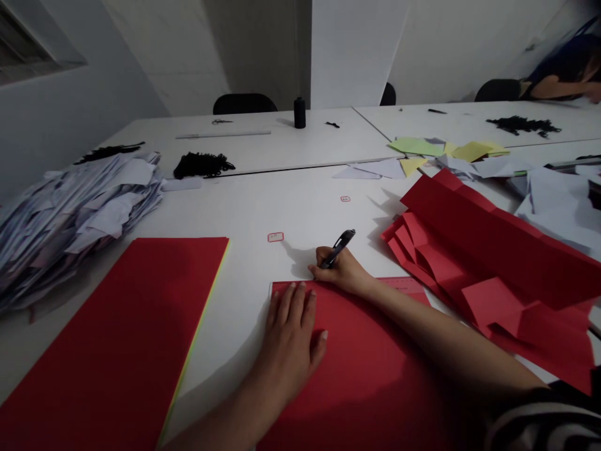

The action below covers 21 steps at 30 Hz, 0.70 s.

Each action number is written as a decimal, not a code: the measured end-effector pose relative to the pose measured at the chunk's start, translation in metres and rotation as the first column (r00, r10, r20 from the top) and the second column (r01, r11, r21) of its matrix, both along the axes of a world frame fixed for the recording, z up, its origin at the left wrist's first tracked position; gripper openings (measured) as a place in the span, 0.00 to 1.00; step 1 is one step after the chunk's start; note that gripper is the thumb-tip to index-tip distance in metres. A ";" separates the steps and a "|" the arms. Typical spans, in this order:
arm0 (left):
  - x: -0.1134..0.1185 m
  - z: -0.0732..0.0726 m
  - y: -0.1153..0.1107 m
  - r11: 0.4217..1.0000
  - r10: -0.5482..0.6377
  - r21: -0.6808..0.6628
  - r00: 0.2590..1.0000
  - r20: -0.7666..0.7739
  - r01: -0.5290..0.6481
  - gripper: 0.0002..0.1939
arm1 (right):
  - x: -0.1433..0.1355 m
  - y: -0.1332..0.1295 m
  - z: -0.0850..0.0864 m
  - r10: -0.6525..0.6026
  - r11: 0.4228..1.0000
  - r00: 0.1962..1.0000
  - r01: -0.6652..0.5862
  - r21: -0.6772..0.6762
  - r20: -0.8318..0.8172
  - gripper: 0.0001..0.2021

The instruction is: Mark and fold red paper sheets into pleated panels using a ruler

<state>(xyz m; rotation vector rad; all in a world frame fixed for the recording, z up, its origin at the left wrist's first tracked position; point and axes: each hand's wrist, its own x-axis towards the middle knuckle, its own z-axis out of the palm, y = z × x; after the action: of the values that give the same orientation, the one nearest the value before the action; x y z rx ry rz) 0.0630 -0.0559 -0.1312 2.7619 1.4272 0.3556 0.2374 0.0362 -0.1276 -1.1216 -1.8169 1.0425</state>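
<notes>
My right hand [345,269] is closed around a dark pen [338,248], its tip end down by the far edge of a red paper sheet [370,369]. A clear ruler [399,285] lies along that far edge, partly covered by my hands. My left hand [292,338] rests flat on the sheet, fingers stretched forward with the tips at the ruler and the thumb out to the right. Beyond my hands, two small red-bordered labels [275,237] lie on the white table. Whether the pen tip touches the paper is hidden.
On the left lie a stack of red sheets [122,338] and a tall heap of white papers [84,219]. Folded red paper [493,269] sits at right. Farther back are black yarn bundles [201,165], a black spool [299,114], scissors [222,121] and another person [563,75].
</notes>
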 end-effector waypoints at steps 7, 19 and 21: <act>0.000 0.001 0.000 1.000 0.003 0.010 1.000 -0.016 -0.003 0.27 | 0.000 0.000 0.000 0.000 1.000 1.000 0.000 0.012 0.023 0.14; 0.000 0.002 0.000 1.000 0.009 -0.001 1.000 -0.027 -0.009 0.27 | 0.000 0.000 -0.001 -0.007 1.000 1.000 0.006 0.029 0.019 0.14; 0.000 0.001 0.000 1.000 0.006 -0.007 1.000 -0.024 -0.006 0.27 | -0.001 0.000 -0.001 -0.007 1.000 1.000 0.007 0.028 0.020 0.14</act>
<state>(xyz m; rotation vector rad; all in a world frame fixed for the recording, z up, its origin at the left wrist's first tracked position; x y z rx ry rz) 0.0628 -0.0562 -0.1298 2.7667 1.4389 0.3174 0.2369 0.0362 -0.1282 -1.1243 -1.8364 1.0021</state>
